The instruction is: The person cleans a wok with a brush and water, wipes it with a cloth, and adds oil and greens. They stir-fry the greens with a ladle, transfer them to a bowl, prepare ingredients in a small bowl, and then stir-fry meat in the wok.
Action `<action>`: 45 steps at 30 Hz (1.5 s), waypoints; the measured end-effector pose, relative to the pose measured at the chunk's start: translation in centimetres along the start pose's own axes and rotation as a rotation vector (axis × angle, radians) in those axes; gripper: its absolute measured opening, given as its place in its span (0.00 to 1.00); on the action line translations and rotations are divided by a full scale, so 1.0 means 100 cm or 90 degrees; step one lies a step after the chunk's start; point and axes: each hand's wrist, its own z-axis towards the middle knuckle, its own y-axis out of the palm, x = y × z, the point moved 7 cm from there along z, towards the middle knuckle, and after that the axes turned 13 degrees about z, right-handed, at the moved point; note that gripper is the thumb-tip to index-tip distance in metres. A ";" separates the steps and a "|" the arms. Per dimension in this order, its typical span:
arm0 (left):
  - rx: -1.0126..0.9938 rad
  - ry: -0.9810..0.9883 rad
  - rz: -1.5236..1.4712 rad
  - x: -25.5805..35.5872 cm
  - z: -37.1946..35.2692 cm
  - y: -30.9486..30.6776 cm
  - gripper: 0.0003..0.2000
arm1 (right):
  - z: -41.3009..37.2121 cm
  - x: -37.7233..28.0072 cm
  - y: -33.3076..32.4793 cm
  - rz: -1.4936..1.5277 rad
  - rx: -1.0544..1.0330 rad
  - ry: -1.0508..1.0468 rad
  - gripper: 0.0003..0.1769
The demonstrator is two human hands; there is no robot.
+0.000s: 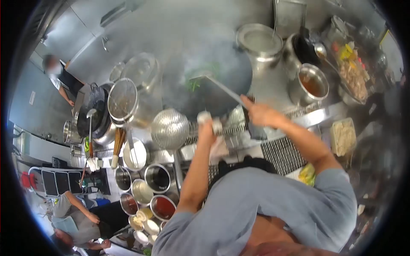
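Observation:
Steam partly veils a large dark wok (235, 72) in front of me, with green leafy vegetables (194, 85) in it. My right hand (260, 113) is closed round the handle of a long wok spatula (224, 88), whose head rests among the greens; blur and steam hide its exact shape. At the wok's near edge my left hand (207, 131) is closed on a folded white cloth (216, 125). The cloth covers the part of the wok it grips. A round perforated strainer (170, 129) lies just left of my left hand.
Left of me stand several metal pots of sauces, such as a red one (164, 208), and a mesh strainer (122, 100). On the right are a pot of brown liquid (313, 83) and a food tray (353, 74). Two other people (81, 215) (64, 79) are at the left.

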 end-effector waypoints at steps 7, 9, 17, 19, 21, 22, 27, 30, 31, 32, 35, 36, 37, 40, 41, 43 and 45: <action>0.066 0.038 -0.140 0.030 -0.019 -0.004 0.12 | -0.059 0.002 -0.031 0.804 0.029 0.257 0.35; 0.073 0.086 0.041 0.046 -0.017 -0.012 0.14 | -0.059 -0.001 -0.043 0.770 0.049 0.237 0.35; 0.123 0.179 0.142 0.026 -0.035 -0.021 0.29 | -0.027 -0.048 0.002 0.733 0.060 0.283 0.30; -0.060 0.125 0.057 0.049 -0.036 -0.023 0.18 | -0.032 -0.067 0.040 1.001 -0.013 0.251 0.27; -0.067 0.066 0.011 0.049 -0.053 -0.030 0.15 | -0.048 -0.085 0.070 1.350 -0.062 0.281 0.15; -0.096 0.027 0.015 0.042 -0.066 -0.032 0.15 | -0.061 -0.088 0.081 1.364 -0.050 0.287 0.15; -0.189 -0.041 0.079 0.008 -0.140 -0.012 0.17 | -0.170 -0.102 0.096 1.566 0.091 0.187 0.18; -0.281 -0.042 0.187 -0.018 -0.169 0.020 0.17 | -0.254 -0.099 0.100 1.515 0.278 0.172 0.23; -0.323 -0.059 0.221 -0.032 -0.176 0.032 0.16 | -0.283 -0.099 0.107 1.467 0.335 0.170 0.28; -0.366 -0.077 0.256 -0.046 -0.182 0.043 0.16 | -0.312 -0.100 0.115 1.418 0.393 0.175 0.32; -0.503 -0.231 0.359 -0.109 -0.177 0.072 0.16 | -0.381 -0.100 0.140 1.308 0.601 0.188 0.37; -0.550 -0.243 0.405 -0.124 -0.187 0.092 0.16 | -0.401 -0.100 0.151 1.218 0.664 0.233 0.37; -0.574 -0.266 0.419 -0.140 -0.200 0.110 0.15 | -0.421 -0.100 0.158 1.199 0.715 0.241 0.38; -0.660 -0.330 0.534 -0.187 -0.235 0.148 0.14 | -0.468 -0.098 0.194 1.217 0.916 0.236 0.38; -0.637 -0.347 0.539 -0.192 -0.241 0.156 0.14 | -0.475 -0.105 0.203 1.247 0.980 0.214 0.37; -0.678 -0.367 0.596 -0.227 -0.252 0.183 0.14 | -0.507 -0.114 0.226 1.306 1.126 0.150 0.37; -0.759 -0.394 0.712 -0.254 -0.244 0.193 0.14 | -0.520 -0.137 0.253 1.335 1.273 0.040 0.37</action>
